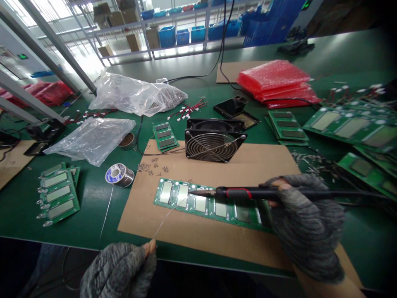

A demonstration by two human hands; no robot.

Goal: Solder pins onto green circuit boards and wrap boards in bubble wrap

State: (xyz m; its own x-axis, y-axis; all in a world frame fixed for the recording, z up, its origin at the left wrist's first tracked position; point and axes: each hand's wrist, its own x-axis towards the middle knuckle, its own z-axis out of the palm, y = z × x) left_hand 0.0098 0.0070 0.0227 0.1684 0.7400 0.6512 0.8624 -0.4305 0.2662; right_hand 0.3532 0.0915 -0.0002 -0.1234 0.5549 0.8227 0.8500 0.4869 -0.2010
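A long green circuit board [187, 211] with a row of pale rectangular displays lies on a brown cardboard sheet [145, 223]. My right hand [305, 219], in a grey knitted fingerless glove, is closed around a black and red soldering iron [237, 193]. The iron's tip points left, over or against the board near its second display; contact cannot be made out. Below and left, my left hand [120, 269], gloved alike, pinches a thin solder wire [163, 223] that runs up toward the board. The right hand hides the board's right end.
A solder spool [119, 175] stands left of the cardboard, near small metal parts [151, 165]. Behind the board is a black fan [214, 142]. Circuit boards lie stacked left [58, 194] and right [347, 124]. Farther back are plastic bags [133, 95], an iron stand [235, 109] and red bubble wrap [276, 80].
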